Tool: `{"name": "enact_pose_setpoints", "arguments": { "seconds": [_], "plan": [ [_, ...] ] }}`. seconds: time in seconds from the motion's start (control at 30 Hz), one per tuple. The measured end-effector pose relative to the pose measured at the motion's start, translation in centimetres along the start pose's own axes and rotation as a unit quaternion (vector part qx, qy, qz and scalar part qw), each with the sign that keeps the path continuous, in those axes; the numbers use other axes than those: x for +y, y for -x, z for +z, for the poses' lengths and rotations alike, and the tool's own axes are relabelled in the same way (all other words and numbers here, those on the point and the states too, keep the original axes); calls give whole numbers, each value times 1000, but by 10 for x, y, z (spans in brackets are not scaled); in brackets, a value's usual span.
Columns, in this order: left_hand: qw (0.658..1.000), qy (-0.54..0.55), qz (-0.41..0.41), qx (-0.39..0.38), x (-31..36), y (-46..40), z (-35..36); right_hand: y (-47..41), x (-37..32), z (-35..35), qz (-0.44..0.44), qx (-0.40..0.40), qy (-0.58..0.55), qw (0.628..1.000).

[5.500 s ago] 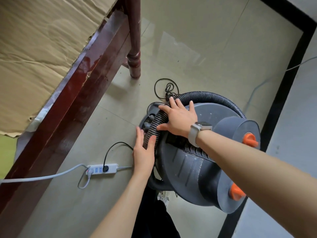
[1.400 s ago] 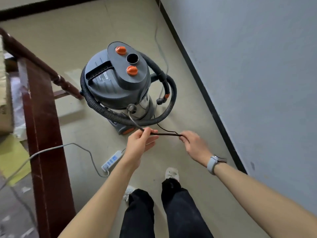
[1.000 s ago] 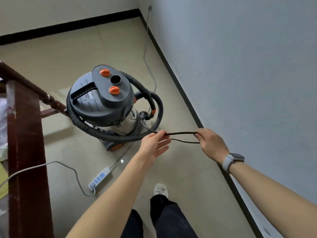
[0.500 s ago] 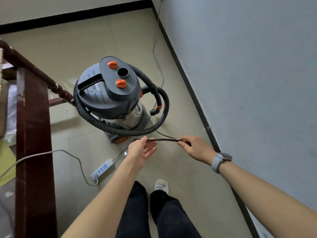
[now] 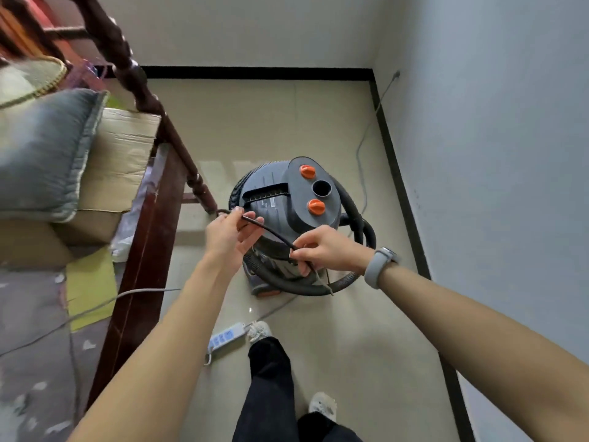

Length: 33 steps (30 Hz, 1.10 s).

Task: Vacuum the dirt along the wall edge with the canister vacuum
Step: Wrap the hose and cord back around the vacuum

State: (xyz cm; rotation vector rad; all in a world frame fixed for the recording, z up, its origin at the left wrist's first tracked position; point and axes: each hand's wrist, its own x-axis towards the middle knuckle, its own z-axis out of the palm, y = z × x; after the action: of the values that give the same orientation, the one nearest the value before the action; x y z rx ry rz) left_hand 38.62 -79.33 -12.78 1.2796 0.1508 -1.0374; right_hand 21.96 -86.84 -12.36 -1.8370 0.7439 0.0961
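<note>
Grey canister vacuum with two orange knobs [image 5: 288, 199] stood on the tiled floor [image 5: 350, 346], between the dark wooden bed frame [image 5: 149, 218] and the black skirting along the wall [image 5: 411, 224], its ribbed black hose [image 5: 360, 224] looped round the drum. You held the thin black power cord [image 5: 271, 232] stretched across the lid: your left hand [image 5: 228, 236] pinched it high with thumb and fingers, palm toward you; your right hand [image 5: 325, 250] gripped it lower, fingers clenched around it, wrist bent inward. To do this well, you needed to feed the cord in even lengths and keep it free of the hose.
</note>
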Motion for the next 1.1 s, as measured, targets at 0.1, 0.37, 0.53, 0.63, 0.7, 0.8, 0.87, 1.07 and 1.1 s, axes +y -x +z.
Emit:
{"name": "enact_pose_setpoints", "arguments": {
  "seconds": [0.1,0.37,0.53,0.63,0.7,0.8,0.87,1.07,1.1],
  "plan": [
    [999,-21,34,-24,42,-37,-15,-58,-25,8,16,-19,-28,999],
    [984,-120,75,-111,115,-127,-32,-165,-63,13,56,-15,-46,997],
    [965,-198,108,-134,142,-165,-25,-216,-80,-29,-10,163,110,980],
    [940,-259,140,-175,148,-178,-22,-249,-99,-54,-111,196,219,949],
    [922,-291,156,-202,150,-183,-19,-271,-113,-66,-144,182,315,920],
    [905,-321,179,-215,151,-189,-16,-300,-121,-78,-160,107,442,876],
    [903,-330,196,-196,153,-195,-15,-309,-119,-83,-129,44,468,873],
    [923,-328,144,-137,128,-208,-33,-318,-89,-92,-142,19,420,896],
    [929,-325,114,-135,116,-209,-38,-320,-80,-92,-139,12,397,907]
  ]
}}
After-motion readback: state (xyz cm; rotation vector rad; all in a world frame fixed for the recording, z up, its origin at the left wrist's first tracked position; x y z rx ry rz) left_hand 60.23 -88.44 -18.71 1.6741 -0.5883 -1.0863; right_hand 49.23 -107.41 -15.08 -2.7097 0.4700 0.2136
